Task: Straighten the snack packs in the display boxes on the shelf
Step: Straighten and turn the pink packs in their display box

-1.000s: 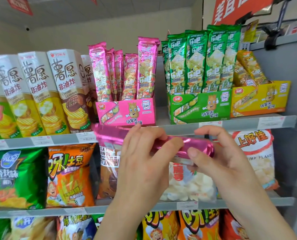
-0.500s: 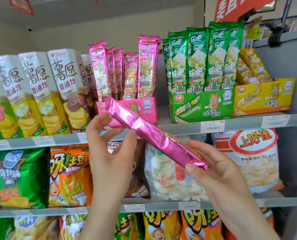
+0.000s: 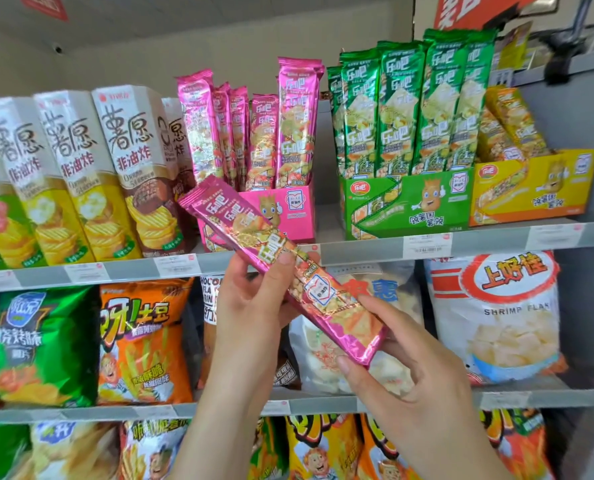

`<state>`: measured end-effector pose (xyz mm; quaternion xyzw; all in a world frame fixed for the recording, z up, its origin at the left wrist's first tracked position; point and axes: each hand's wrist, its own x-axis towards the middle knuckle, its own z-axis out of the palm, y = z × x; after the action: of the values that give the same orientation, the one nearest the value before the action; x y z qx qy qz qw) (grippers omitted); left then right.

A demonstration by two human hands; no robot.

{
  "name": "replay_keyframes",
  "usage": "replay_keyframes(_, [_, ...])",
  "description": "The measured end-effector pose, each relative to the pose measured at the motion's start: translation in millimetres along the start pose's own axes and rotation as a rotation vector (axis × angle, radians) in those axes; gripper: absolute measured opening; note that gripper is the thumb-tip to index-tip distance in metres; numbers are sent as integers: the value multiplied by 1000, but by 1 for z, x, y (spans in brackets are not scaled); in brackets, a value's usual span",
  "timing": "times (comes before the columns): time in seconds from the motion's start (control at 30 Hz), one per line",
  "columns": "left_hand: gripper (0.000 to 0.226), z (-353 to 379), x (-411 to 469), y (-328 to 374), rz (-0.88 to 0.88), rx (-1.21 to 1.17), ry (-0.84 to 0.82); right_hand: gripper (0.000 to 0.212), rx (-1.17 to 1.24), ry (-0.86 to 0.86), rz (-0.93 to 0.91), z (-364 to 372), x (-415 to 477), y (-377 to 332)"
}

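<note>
Gripping a long glossy pink foil pack (image 3: 320,292) aslant: left hand (image 3: 254,306) mid-length, right hand (image 3: 417,375) at its lower end

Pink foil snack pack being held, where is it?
Head view, centre: the long pink foil snack pack is tilted between the left hand and right hand, its upper end in front of the pink cardboard display box.

Bare shelf (image 3: 327,233) gap between the pink display box (image 3: 288,216) and green display box (image 3: 406,206); standing pink packs (image 3: 254,140) fill the pink box, open air above.
</note>
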<state>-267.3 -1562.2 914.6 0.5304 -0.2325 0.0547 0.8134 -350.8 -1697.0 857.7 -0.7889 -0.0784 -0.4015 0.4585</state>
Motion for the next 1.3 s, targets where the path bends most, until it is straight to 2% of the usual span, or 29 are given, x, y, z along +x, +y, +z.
replay_keyframes(0.13, [18,1,4,0,-17,-45,-17,65,-174,64,-42,1,-2,-1])
replay_keyframes(0.33, [42,5,7,1,-72,-2,6,46,-125,29,-182,5,-5,-7])
replay_keyframes(0.43, [40,7,7,-1,-108,6,4,44,-96,26,-229,4,-7,-4])
replay_keyframes(0.63, [39,7,8,-5,-144,26,-9,29,-233,81,-305,3,-10,4])
replay_keyframes(0.73, [26,7,7,-4,-144,11,-36,26,-258,105,-325,5,-14,10])
replay_keyframes(0.83, [34,10,9,1,-75,-10,-20,19,-275,133,-362,8,-17,17])
replay_keyframes(0.9, [42,12,13,6,-29,-53,17,25,-290,105,-366,11,-18,19])
replay_keyframes(0.97, [44,12,17,10,9,-65,36,44,-259,22,-283,12,-18,20])
replay_keyframes(1.03, [57,16,18,11,41,-26,67,52,-115,-145,-82,9,-16,17])
replay_keyframes(1.1, [74,18,18,11,49,-18,112,46,157,-352,173,4,-14,10])
replay_keyframes(1.17, [73,18,20,10,72,-46,120,56,425,-476,343,2,-14,7])
replay_keyframes(1.23, [75,23,22,15,42,-61,162,60,595,-433,429,5,-15,6])
replay_keyframes(1.3, [75,25,24,16,-2,-72,167,48,691,-328,488,9,-14,5])
